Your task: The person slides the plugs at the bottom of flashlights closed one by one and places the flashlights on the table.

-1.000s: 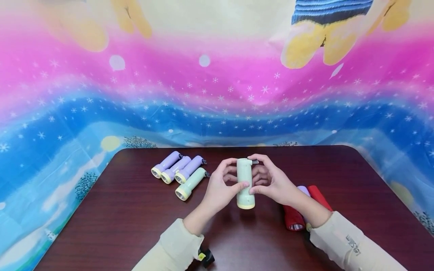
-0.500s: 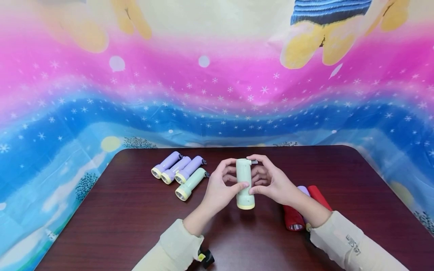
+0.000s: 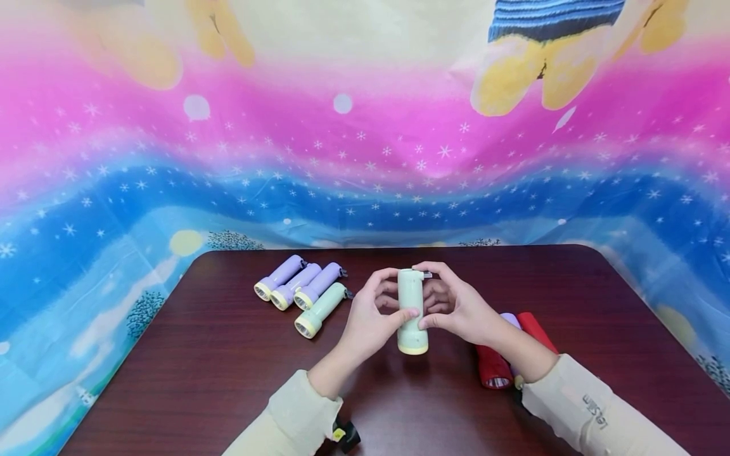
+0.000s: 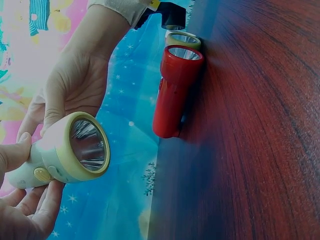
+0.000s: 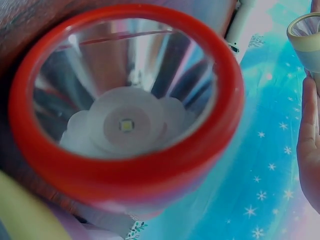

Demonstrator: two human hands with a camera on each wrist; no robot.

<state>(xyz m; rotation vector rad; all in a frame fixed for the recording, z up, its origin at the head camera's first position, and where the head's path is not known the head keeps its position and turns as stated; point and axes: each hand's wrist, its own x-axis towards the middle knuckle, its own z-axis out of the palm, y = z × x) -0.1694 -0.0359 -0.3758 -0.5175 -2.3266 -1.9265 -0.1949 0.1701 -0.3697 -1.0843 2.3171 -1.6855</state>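
Note:
A pale green flashlight (image 3: 412, 310) with a yellow rim is held upright above the table, lens end down. My left hand (image 3: 371, 310) grips its left side, thumb across the front. From the other side my right hand (image 3: 464, 303) pinches it, thumb on the body and index finger at the top end beside a small grey tab. The left wrist view shows the flashlight's reflector (image 4: 90, 144) and a round yellow button (image 4: 43, 174) on its side. At the right wrist view's edge, only part of this flashlight (image 5: 307, 45) appears.
Three purple flashlights (image 3: 282, 276) and another green flashlight (image 3: 322, 309) lie at the table's (image 3: 188, 367) left. Beneath my right forearm lie red flashlights (image 3: 495, 368) and a purple flashlight (image 3: 511, 320), partly hidden. A printed cloth (image 3: 365, 158) hangs behind the table.
Both hands and the green flashlight sit very slightly lower in the head view. The grip looks the same, and the flashlights on the table have not moved.

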